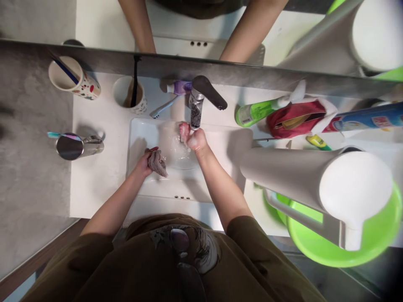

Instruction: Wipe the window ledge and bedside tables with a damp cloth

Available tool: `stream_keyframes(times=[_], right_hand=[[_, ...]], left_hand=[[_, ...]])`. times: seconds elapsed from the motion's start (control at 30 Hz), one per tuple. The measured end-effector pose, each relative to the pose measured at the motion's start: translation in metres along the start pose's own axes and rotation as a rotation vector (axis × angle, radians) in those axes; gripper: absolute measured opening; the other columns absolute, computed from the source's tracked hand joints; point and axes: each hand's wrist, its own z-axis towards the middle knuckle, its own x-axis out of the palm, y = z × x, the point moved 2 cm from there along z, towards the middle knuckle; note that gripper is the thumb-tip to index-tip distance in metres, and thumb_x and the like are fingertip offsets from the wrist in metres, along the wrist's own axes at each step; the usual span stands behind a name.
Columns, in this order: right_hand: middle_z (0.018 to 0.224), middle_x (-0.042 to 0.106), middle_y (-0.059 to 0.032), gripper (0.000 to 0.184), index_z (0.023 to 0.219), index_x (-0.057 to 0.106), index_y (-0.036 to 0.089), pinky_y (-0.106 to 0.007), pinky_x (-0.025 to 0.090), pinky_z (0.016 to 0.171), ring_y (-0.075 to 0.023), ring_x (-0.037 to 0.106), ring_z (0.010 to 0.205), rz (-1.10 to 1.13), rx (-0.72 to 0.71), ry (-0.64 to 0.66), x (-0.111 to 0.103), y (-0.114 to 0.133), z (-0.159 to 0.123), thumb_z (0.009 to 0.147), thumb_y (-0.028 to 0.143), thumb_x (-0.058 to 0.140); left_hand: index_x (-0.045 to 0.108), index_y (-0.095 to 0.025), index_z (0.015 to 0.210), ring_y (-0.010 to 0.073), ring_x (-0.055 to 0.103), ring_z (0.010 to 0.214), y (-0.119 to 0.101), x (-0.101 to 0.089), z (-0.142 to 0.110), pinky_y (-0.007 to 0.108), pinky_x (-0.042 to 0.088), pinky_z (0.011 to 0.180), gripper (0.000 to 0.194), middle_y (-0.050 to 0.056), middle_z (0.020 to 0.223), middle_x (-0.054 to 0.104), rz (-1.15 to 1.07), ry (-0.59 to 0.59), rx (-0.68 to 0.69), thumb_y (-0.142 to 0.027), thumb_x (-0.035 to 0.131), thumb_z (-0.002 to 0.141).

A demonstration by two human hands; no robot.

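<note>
My left hand is closed around a crumpled grey-brown cloth, held over the left part of the white sink. My right hand is just below the spout of the faucet, wet and with white suds on it. Its fingers are bent and apart, and nothing shows in them. Splashing water glints in the basin beside this hand. The faucet's dark lever points to the right.
Left of the sink stand a patterned cup, another cup and a metal mug. Behind lie a blue toothbrush and a purple tube. On the right are a green bottle, red pouch, large white pitcher and green basin.
</note>
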Motion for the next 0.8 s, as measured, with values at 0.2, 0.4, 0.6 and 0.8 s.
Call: stream_keyframes(times=[0.2,0.4,0.6,0.8], right_hand=[[0.066,0.068,0.0024,0.012,0.075,0.064,0.019,-0.034,0.050,0.100,-0.0131,0.067,0.087,-0.097,0.210,-0.049,0.028,-0.056,0.002,0.081,0.011,0.059],[0.069,0.070,0.0008,0.022,0.075,0.063,0.020,-0.027,0.055,0.086,-0.0120,0.067,0.076,0.006,0.016,-0.154,-0.015,-0.011,0.015,0.090,0.020,0.048],[0.079,0.074,-0.0045,0.017,0.077,0.066,0.017,-0.030,0.057,0.081,-0.0156,0.069,0.078,-0.044,0.098,0.074,-0.018,0.019,-0.019,0.086,0.025,0.054],[0.065,0.070,-0.0035,0.011,0.064,0.065,0.021,-0.039,0.057,0.087,-0.0227,0.072,0.081,-0.599,0.191,-0.115,-0.109,0.029,-0.154,0.071,0.019,0.072]], left_hand=[[0.063,-0.019,0.086,0.0113,0.066,0.068,-0.010,-0.018,-0.004,0.026,0.056,0.074,0.014,-0.001,0.073,0.068,-0.093,-0.081,0.049,-0.017,0.050,0.083],[0.065,-0.020,0.085,0.0136,0.068,0.081,-0.009,-0.024,0.003,0.026,0.056,0.079,0.014,0.002,0.081,0.071,-0.093,-0.133,0.016,-0.013,0.054,0.080],[0.064,-0.022,0.085,0.0137,0.067,0.089,-0.010,0.010,0.027,0.026,0.053,0.084,0.012,0.000,0.081,0.070,-0.011,-0.041,0.047,-0.018,0.062,0.074],[0.064,-0.017,0.092,0.0178,0.067,0.096,-0.009,0.094,0.049,0.033,0.048,0.095,0.024,0.001,0.086,0.071,0.079,0.330,0.040,-0.012,0.067,0.069]])
